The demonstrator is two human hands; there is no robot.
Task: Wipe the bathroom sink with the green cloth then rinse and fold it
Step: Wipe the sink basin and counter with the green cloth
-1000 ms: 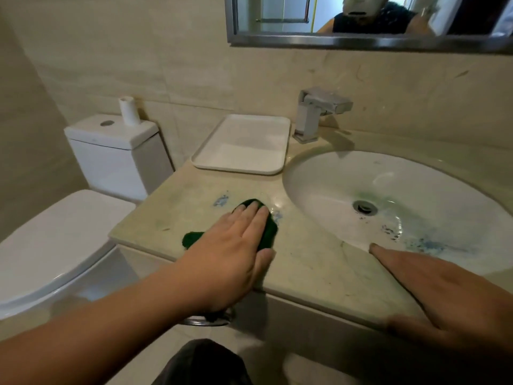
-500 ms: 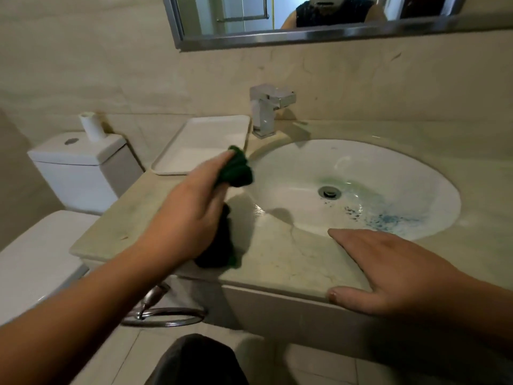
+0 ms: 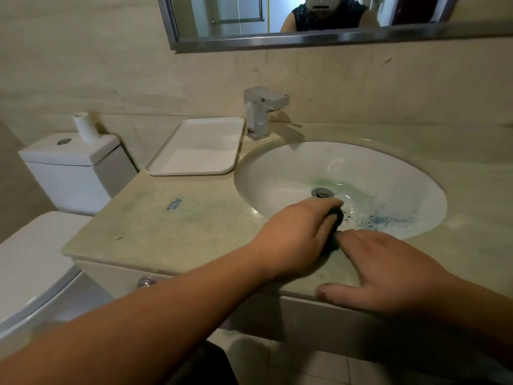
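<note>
The white oval sink (image 3: 280,168) is set in a pale green stone counter (image 3: 155,232). Blue and green smears lie in the basin beside the drain (image 3: 322,192). My left hand (image 3: 297,234) reaches over the sink's near rim and is shut on the dark green cloth (image 3: 336,218), which shows only as a small bunch under my fingers, just below the drain. My right hand (image 3: 388,273) lies flat on the counter's front edge with its fingers spread, its fingertips close to the cloth. A blue stain (image 3: 173,204) marks the counter left of the sink.
A chrome tap (image 3: 263,112) stands behind the sink. A white tray (image 3: 197,147) lies on the counter at the back left. A toilet (image 3: 69,168) with a paper roll (image 3: 83,127) on its tank is at the left. A mirror (image 3: 305,20) hangs above.
My left hand lifted the cloth off the counter's left part and carried it right, down into the sink near the drain. My right hand stayed on the front edge.
</note>
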